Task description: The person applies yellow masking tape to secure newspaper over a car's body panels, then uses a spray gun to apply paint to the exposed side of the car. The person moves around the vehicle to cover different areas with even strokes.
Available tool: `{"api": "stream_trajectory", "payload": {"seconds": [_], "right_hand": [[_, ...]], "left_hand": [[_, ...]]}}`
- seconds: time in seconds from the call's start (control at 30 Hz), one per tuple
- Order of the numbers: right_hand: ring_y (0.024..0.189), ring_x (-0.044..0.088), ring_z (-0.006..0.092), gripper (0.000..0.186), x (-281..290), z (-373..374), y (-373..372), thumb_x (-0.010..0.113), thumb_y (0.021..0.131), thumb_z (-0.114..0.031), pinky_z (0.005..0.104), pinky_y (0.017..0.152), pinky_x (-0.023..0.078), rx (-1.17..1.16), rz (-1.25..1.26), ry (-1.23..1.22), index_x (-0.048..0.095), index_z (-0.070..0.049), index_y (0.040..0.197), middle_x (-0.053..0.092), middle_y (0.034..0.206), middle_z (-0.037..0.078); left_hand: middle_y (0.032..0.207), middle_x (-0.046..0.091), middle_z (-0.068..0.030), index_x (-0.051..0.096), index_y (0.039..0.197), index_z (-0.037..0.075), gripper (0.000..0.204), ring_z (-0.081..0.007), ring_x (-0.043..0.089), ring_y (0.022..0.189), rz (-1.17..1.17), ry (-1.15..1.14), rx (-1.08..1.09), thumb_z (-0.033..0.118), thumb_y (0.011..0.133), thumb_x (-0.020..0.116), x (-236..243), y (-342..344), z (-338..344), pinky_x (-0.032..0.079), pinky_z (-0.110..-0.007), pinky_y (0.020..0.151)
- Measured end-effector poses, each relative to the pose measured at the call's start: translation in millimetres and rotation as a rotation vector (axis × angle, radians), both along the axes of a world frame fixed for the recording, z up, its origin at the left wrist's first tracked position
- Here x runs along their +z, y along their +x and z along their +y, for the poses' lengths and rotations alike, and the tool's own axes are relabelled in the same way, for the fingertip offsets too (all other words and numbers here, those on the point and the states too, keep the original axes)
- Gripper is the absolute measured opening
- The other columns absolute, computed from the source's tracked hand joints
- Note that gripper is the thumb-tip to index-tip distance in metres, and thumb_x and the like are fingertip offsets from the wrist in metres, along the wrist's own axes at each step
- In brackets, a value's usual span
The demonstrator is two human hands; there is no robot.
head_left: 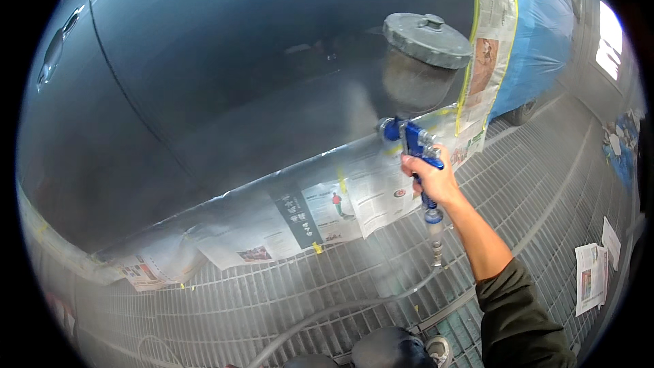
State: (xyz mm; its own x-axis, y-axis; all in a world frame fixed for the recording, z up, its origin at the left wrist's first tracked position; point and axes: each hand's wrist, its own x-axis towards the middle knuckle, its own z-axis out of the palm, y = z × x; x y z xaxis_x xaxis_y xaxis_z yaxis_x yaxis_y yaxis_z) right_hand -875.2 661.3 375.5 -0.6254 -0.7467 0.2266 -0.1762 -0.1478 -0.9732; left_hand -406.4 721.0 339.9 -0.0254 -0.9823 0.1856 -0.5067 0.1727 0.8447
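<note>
My right hand (434,174) is wrapped round the grip of a blue spray gun (413,143). A grey lidded paint cup (419,78) sits on top of the gun, tilted a little. The gun's nozzle points left toward a dark blue-grey car door panel (266,95), and a pale mist hangs in front of the nozzle. From the bottom of the grip an air hose (340,309) runs down and left across the floor. My left hand is out of view.
Masking newspaper (381,197) hangs along the panel's lower edge, and a taped strip runs up its right side. Blue plastic sheeting (535,34) covers the car beyond. Below is a metal grating floor (381,276). Loose newspaper sheets (590,278) lie at right. A door handle (58,48) shows at left.
</note>
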Motion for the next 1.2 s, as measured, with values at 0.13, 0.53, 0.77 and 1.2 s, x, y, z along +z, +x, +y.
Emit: {"api": "stream_trajectory", "payload": {"seconds": [0.13, 0.53, 0.77, 1.2], "right_hand": [[0.043, 0.045, 0.0088, 0.015, 4, 31, -58, 0.062, 0.079, -0.014, 0.0238, 0.038, 0.036, -0.118, 0.005, -0.007, 0.053, -0.004, 0.071, 0.052, 0.060, 0.001], [0.044, 0.047, 0.0113, 0.010, 23, 80, -203, 0.058, 0.076, -0.011, 0.0272, 0.039, 0.038, -0.506, 0.157, -0.060, 0.053, -0.002, 0.074, 0.053, 0.060, 0.003], [0.045, 0.044, 0.0086, 0.009, 33, 73, -191, 0.057, 0.078, -0.009, 0.0247, 0.038, 0.036, -0.418, 0.083, -0.140, 0.051, -0.005, 0.084, 0.050, 0.062, 0.001], [0.043, 0.043, 0.0078, 0.017, 38, -5, -1, 0.063, 0.080, -0.018, 0.0230, 0.036, 0.033, -0.122, -0.002, -0.109, 0.053, -0.006, 0.074, 0.050, 0.060, 0.002]], "left_hand": [[0.056, 0.044, 0.0021, 0.048, 0.065, 0.005, 0.023, -0.0058, 0.038, 0.053, -0.085, 0.038, -0.105, 0.002, 0.076, 0.068, 8, -40, 2, 0.033, -0.024, 0.047], [0.053, 0.047, -0.0033, 0.052, 0.064, 0.003, 0.026, -0.0095, 0.042, 0.052, -0.154, 0.011, -0.282, 0.011, 0.072, 0.075, 15, -110, 12, 0.035, -0.028, 0.047], [0.053, 0.043, -0.0023, 0.048, 0.061, 0.004, 0.030, -0.0091, 0.040, 0.052, -0.157, -0.117, -0.227, 0.010, 0.072, 0.075, 14, -97, 11, 0.034, -0.028, 0.047], [0.057, 0.041, 0.0017, 0.045, 0.065, 0.005, 0.025, -0.0070, 0.036, 0.054, -0.032, -0.196, 0.048, 0.002, 0.075, 0.067, 18, 5, -2, 0.030, -0.026, 0.047]]}}
